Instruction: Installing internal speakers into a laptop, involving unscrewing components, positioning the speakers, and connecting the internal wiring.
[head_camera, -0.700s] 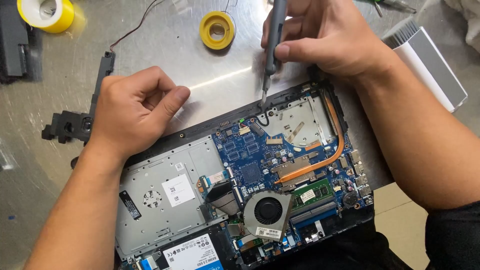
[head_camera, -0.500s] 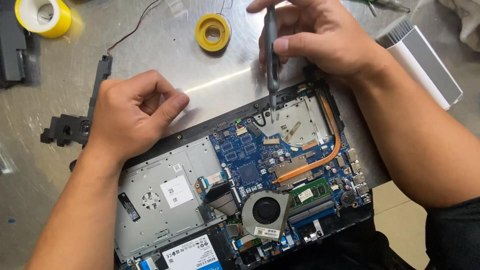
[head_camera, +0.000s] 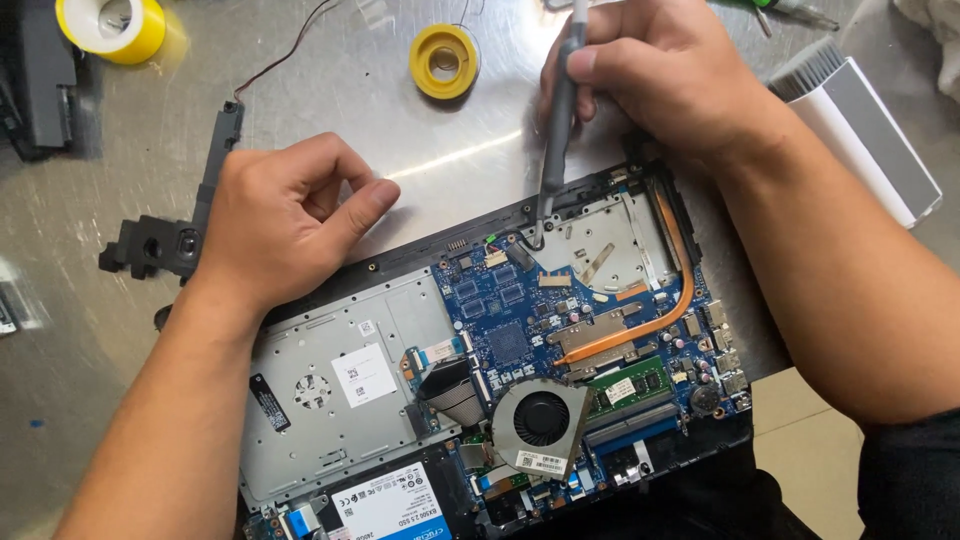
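R hand (head_camera: 670, 85) grips a grey screwdriver (head_camera: 558, 120), fingers wrapped round the shaft, thumb pressed on its side. Tool stands near upright, tip down on a screw spot at the far edge of the opened laptop (head_camera: 500, 380), just left of the silver plate (head_camera: 610, 240). Top of the handle is cut off by the frame edge.

L hand (head_camera: 285, 215) rests as a loose fist on the laptop's far-left corner, fingers curled in w/ thumb out to the right, holding nothing; it hides that corner of the chassis.

Laptop lies base-up in the middle, near side: blue board (head_camera: 510, 320), copper heat pipe (head_camera: 660, 310), round fan (head_camera: 540, 420), green memory stick (head_camera: 625, 385), grey metal tray (head_camera: 340, 380) on the left. Its near edge is cut off by the frame bottom, and a drive w/ white label (head_camera: 385, 505) shows only in part.

Around it on the metal table (head_camera: 400, 120): small yellow tape roll (head_camera: 444, 60) far centre, just left of the R hand; bigger yellow/white tape roll (head_camera: 112, 25) far left, partly cut off; black speaker part w/ thin wire (head_camera: 185, 225) left, half behind the L hand; white-grey box (head_camera: 860, 120) right, beyond the R forearm. Dark object at far left edge too cropped to make out. Green-handled tool (head_camera: 790, 8) far right, mostly out of frame.
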